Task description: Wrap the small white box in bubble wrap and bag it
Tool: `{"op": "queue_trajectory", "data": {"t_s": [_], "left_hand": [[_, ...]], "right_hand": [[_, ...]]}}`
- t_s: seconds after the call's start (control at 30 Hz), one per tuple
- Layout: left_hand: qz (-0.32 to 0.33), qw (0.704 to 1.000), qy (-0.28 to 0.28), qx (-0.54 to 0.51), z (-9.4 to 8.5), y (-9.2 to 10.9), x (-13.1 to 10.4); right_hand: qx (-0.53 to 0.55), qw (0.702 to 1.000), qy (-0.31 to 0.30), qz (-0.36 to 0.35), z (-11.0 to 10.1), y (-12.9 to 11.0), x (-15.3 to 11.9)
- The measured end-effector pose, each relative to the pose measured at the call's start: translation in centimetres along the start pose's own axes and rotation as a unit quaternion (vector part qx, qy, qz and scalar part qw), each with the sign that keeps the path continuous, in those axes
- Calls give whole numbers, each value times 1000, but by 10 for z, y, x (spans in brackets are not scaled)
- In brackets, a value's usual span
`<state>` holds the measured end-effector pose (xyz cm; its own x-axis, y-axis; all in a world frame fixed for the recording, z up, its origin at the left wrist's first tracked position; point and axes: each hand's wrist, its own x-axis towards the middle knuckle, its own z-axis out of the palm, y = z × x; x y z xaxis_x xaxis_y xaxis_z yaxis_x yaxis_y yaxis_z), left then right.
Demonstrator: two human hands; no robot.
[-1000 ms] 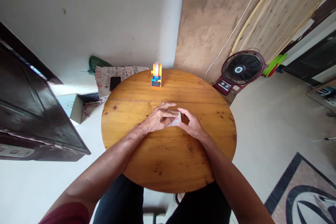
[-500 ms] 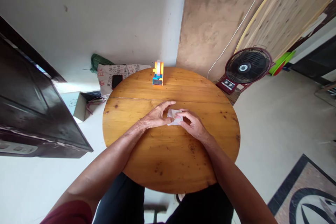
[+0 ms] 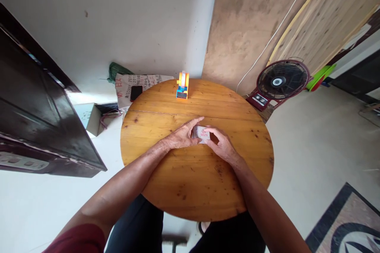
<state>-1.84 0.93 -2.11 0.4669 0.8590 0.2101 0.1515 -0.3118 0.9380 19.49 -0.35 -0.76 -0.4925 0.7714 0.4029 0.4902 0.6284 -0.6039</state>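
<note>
Between my two hands is a small white box-like packet (image 3: 204, 134) with red print on its upper face, just above the middle of the round table (image 3: 190, 182). My left hand (image 3: 184, 133) curves around the packet's left side, thumb below and fingers above. From the right, my right hand (image 3: 221, 142) grips it between thumb and forefinger. Parts of the packet's left end and edges are hidden by my fingers. Beyond my hands, an orange and blue tape dispenser (image 3: 182, 87) with a roll of tape stands near the table's far edge.
A dark phone (image 3: 136, 93) lies on a printed sack (image 3: 124, 83) behind the table's left side. To the right stands a dark red fan (image 3: 279, 82). A dark wooden furniture piece (image 3: 44, 118) is at far left. A wall backs the table.
The packet has turned a little, and its red print faces up more clearly. Both hands have stayed around it. The whole view has shifted slightly.
</note>
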Motion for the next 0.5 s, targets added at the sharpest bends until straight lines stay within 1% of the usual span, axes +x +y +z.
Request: {"op": "queue_trajectory", "data": {"t_s": [0.23, 0.33, 0.43, 0.5], "left_hand": [[13, 999, 5, 39, -2, 2, 1], [8, 999, 9, 34, -2, 4, 1], [7, 1000, 7, 23, -3, 5, 0], [4, 999, 3, 31, -3, 6, 0]], "right_hand": [[-31, 999, -3, -31, 1, 1, -1], [-28, 1000, -4, -13, 2, -1, -3], [-15, 1000, 9, 16, 2, -3, -3], [-10, 1000, 17, 22, 0, -3, -3]]}}
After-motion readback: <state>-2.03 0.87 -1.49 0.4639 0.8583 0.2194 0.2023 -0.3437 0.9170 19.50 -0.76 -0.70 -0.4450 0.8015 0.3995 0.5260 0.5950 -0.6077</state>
